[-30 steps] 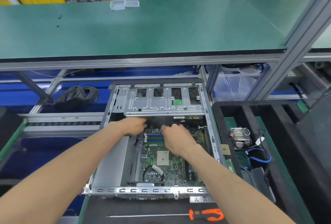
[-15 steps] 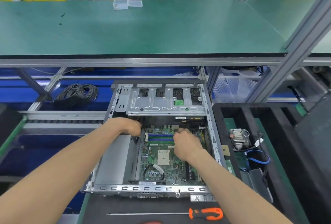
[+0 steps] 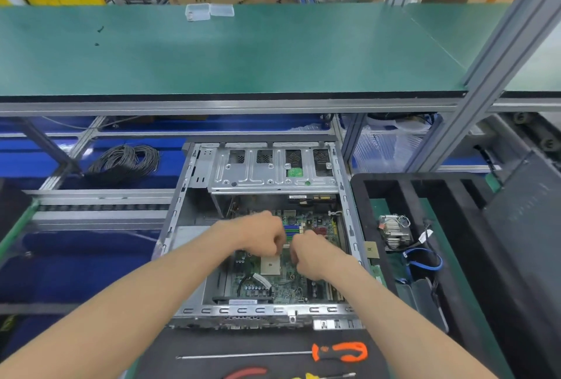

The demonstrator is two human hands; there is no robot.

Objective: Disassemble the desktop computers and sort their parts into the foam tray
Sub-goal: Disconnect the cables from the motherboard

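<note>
Head view: open computer case (image 3: 261, 257) lying flat at centre, long axis running 12 to 6 o'clock, drive cage (image 3: 273, 172) at the 12 end. Left hand (image 3: 261, 237) and right hand (image 3: 315, 252) close together over the motherboard (image 3: 282, 284), fingers curled; what they hold, cannot tell. Foam tray (image 3: 455, 196) at 3 o'clock holding a heatsink (image 3: 394, 231). Orange-handled screwdriver (image 3: 340, 351) at 6 o'clock, pointing toward 9.

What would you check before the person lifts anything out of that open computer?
1. Case open, motherboard exposed: ok.
2. Left hand and right hand over the board: ok.
3. What the curled fingers hold: cannot tell.
4. Foam tray beside the case, slots free: ok.
5. Screwdriver within reach in front: ok.
6. Board's screws removed: cannot tell.
</note>
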